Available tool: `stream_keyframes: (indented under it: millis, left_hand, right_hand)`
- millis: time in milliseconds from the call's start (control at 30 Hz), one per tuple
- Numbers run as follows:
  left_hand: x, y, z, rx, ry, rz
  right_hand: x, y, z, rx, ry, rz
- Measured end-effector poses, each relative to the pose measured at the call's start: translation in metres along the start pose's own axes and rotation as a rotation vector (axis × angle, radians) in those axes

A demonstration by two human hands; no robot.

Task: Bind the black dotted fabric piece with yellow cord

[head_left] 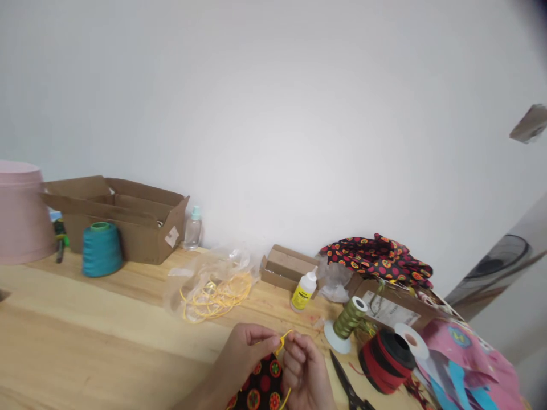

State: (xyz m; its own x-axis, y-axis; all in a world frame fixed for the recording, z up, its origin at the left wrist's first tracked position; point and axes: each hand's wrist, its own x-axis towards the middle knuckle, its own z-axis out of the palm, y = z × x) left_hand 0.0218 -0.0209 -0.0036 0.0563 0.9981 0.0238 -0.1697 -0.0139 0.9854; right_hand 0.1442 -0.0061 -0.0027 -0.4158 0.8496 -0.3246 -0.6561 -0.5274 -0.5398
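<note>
My left hand (243, 359) pinches a yellow cord (281, 343) near a loop or knot at the top of a dark patterned cloth (265, 382). Close beside it, my right hand (305, 370) has its thumb and fingertips pressed together on the cord's other part. A length of the cord hangs below the right hand's fingers, over the cloth. The fingertips of both hands nearly meet. The cloth's lower part is cut off by the frame's bottom edge.
Black scissors (347, 381) lie right of my hands, near a red and black spool (387, 361) and a green thread spool (350, 317). Behind are a glue bottle (302, 293), a small box (286, 265) and a bag with yellow cord (217, 296). Teal thread (101, 250) stands left.
</note>
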Motion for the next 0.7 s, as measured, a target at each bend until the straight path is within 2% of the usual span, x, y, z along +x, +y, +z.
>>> stream_keyframes:
  millis: [233,367,533,700]
  left_hand:
    - [-0.002,0.004,0.0,0.025,0.085,-0.009]
    - [-0.004,0.011,0.001,0.031,0.092,-0.005]
    - [-0.007,0.016,0.002,0.066,0.104,0.005]
    - [-0.006,0.009,0.002,0.072,0.087,0.023]
  right_hand:
    - [-0.003,-0.006,0.002,-0.055,-0.115,0.071]
    - [-0.007,-0.004,0.0,-0.177,-0.158,-0.035]
    - [-0.01,-0.002,0.0,-0.163,-0.08,-0.074]
    - [-0.01,-0.003,0.003,-0.067,-0.015,-0.078]
